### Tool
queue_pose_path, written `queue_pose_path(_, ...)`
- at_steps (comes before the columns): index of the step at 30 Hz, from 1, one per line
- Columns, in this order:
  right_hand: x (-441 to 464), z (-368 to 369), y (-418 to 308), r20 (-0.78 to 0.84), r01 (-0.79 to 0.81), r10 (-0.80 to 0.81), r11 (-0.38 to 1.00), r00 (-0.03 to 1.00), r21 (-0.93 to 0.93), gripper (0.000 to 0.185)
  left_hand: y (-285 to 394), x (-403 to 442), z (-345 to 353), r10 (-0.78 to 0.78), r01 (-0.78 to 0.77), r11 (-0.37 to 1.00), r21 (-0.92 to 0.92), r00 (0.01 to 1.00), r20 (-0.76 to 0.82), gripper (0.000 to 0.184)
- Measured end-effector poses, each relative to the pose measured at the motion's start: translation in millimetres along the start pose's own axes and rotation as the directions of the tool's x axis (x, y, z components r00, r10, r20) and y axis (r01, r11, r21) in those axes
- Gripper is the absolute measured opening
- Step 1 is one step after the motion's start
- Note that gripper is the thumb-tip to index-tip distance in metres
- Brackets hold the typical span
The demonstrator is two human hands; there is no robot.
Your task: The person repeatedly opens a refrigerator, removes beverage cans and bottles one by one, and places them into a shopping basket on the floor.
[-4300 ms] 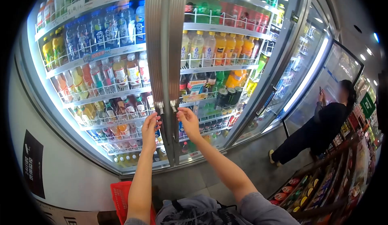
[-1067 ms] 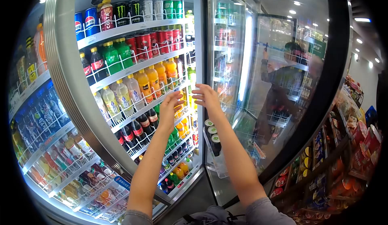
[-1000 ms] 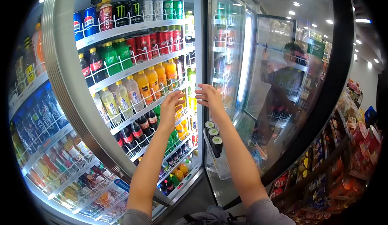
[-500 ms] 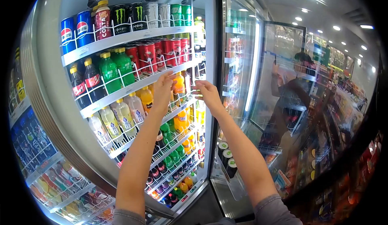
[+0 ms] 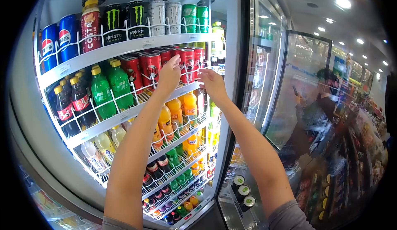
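Observation:
My left hand (image 5: 169, 76) is raised in front of the second shelf, fingers stretched up before the red cans (image 5: 149, 69). It looks open, with nothing seen in it. Slightly lower and to its right, my right hand (image 5: 213, 83) is held at the shelf's right end, fingers apart and a little bent. Another red can (image 5: 187, 60) stands upright between the two hands, behind the white wire guard. Whether any fingertip touches a can or the wire, I cannot tell. Orange juice bottles (image 5: 190, 104) stand on the shelf below.
Green-capped-row soda bottles (image 5: 120, 81) and cola bottles (image 5: 80, 100) fill the left of this shelf. Above are energy drink cans (image 5: 135, 19). The glass door (image 5: 256, 147) stands open at right, with several black cans (image 5: 244, 190) low beside it. A person shows in the glass.
Both hands have risen from the orange bottles' level to the red cans on the shelf above. The view has shifted closer to the fridge.

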State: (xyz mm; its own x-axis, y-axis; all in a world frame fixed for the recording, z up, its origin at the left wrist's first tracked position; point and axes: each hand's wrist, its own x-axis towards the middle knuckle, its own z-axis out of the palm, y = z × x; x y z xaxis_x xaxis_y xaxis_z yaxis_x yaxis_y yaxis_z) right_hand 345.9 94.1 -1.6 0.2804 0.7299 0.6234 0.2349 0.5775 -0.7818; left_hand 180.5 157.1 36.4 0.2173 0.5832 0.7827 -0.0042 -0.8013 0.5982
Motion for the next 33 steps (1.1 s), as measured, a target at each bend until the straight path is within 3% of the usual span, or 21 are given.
queue_pose_path(2,20,1,10,0.016,0.009,-0.009,1.0,1.0,0.0,0.036,-18,17,5,-0.001,0.0,0.999,0.036,1.0,0.018,0.048)
queue_pose_path(4,37,3,18,0.001,0.091,-0.092,0.985,0.996,-0.146,0.037,-33,30,12,0.002,-0.005,0.997,0.072,0.999,0.039,0.048)
queue_pose_path(7,62,7,28,-0.037,0.194,-0.207,0.956,0.978,-0.222,0.04,-43,46,20,-0.042,0.04,0.998,0.046,0.999,0.033,0.048)
queue_pose_path(9,73,12,37,-0.032,0.193,-0.205,0.957,0.978,-0.217,0.043,-49,52,24,-0.142,0.107,0.909,0.402,0.988,0.058,0.048)
queue_pose_path(10,78,14,41,-0.026,0.196,-0.206,0.957,0.978,-0.215,0.046,-53,54,26,-0.082,0.048,0.877,0.478,0.995,0.052,0.049)
queue_pose_path(13,91,16,49,0.054,0.194,-0.186,0.949,0.981,-0.247,0.052,-55,54,31,-0.081,0.081,0.879,0.47,0.997,-0.021,0.048)
queue_pose_path(15,95,19,54,0.058,0.148,-0.138,0.964,0.989,-0.222,0.053,-46,53,31,-0.134,0.105,0.843,0.527,0.991,0.017,0.048)
queue_pose_path(16,96,25,57,-0.039,0.198,-0.214,0.949,0.976,-0.245,0.046,-42,54,31,-0.18,0.117,0.808,0.577,0.982,0.054,0.049)
queue_pose_path(19,104,27,63,-0.039,0.271,-0.309,0.883,0.95,-0.384,0.042,-41,53,34,-0.187,0.144,0.809,0.57,0.982,0.017,0.05)
queue_pose_path(22,107,30,57,-0.047,0.207,-0.268,0.833,0.962,-0.513,0.04,-38,53,33,-0.213,0.149,0.811,0.566,0.976,0.048,0.053)
queue_pose_path(25,100,26,42,-0.025,0.143,-0.171,0.887,0.985,-0.44,0.038,-40,53,33,-0.138,0.089,0.816,0.571,0.99,0.042,0.058)
queue_pose_path(27,101,27,47,-0.016,0.15,-0.173,0.894,0.985,-0.423,0.037,-43,53,33,-0.169,0.114,0.818,0.564,0.985,0.045,0.06)
queue_pose_path(29,100,28,55,-0.076,0.16,-0.2,0.917,0.977,-0.366,0.037,-48,52,33,-0.106,0.06,0.824,0.564,0.993,0.048,0.062)
queue_pose_path(31,88,24,45,-0.036,0.138,-0.16,0.928,0.986,-0.347,0.038,-52,50,33,-0.078,0.044,0.839,0.543,0.996,0.04,0.057)
queue_pose_path(33,82,21,42,-0.035,0.232,-0.252,0.93,0.967,-0.286,0.037,-54,52,35,-0.05,0.023,0.86,0.51,0.998,0.04,0.046)
